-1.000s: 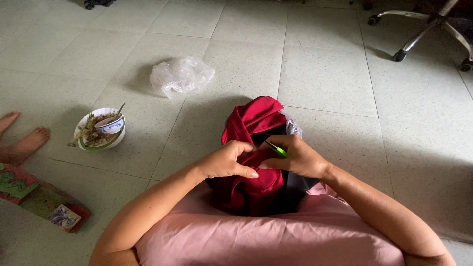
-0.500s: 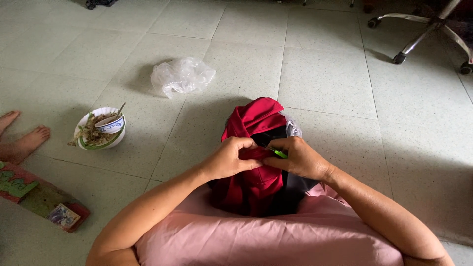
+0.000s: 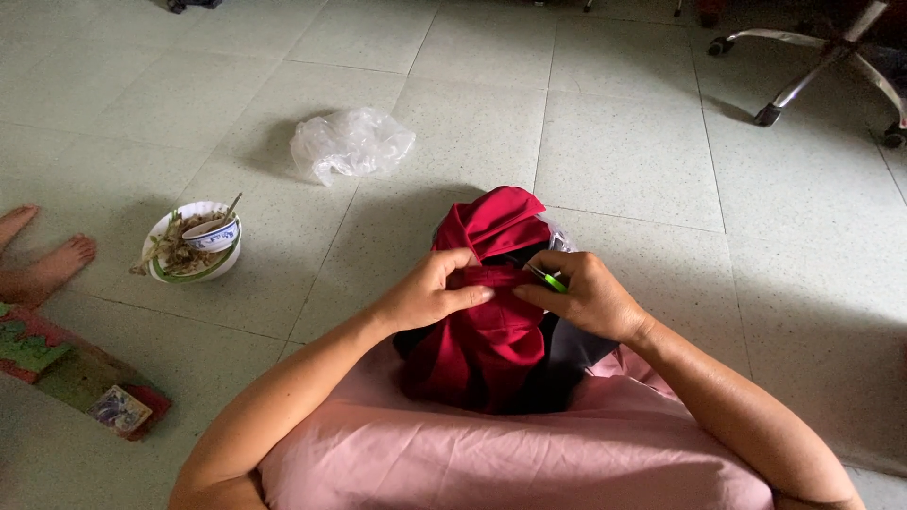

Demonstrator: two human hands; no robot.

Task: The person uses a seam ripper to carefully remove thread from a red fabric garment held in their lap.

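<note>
Since a second ago our two hands have drawn closer together over the red cloth [image 3: 487,331], and the green-handled tool [image 3: 551,280] has dropped lower into the right hand's grip.

Our left hand [image 3: 433,291] reaches in from the lower left, forearm bare and angled up toward the middle, fingers curled and pinching a fold of the cloth, with the thumb lying flat along its top. Our right hand [image 3: 588,295] comes in from the lower right, knuckles up, closed around the small green-handled tool, its fingertips meeting the same fold just beside the left thumb.

There is plenty of open tiled floor [image 3: 642,161] ahead and to the right. A crumpled clear plastic bag [image 3: 350,144] lies well apart to the upper left, a white bowl [image 3: 192,246] of scraps with a spoon sits to the left, and someone's bare foot [image 3: 52,267] rests near the left edge. A chair base [image 3: 812,57] on wheels stands at the far upper right.

The red cloth is bunched in our lap over dark fabric [image 3: 567,364], above the pink garment [image 3: 510,453], with its top rising in soft, deep folds.
</note>
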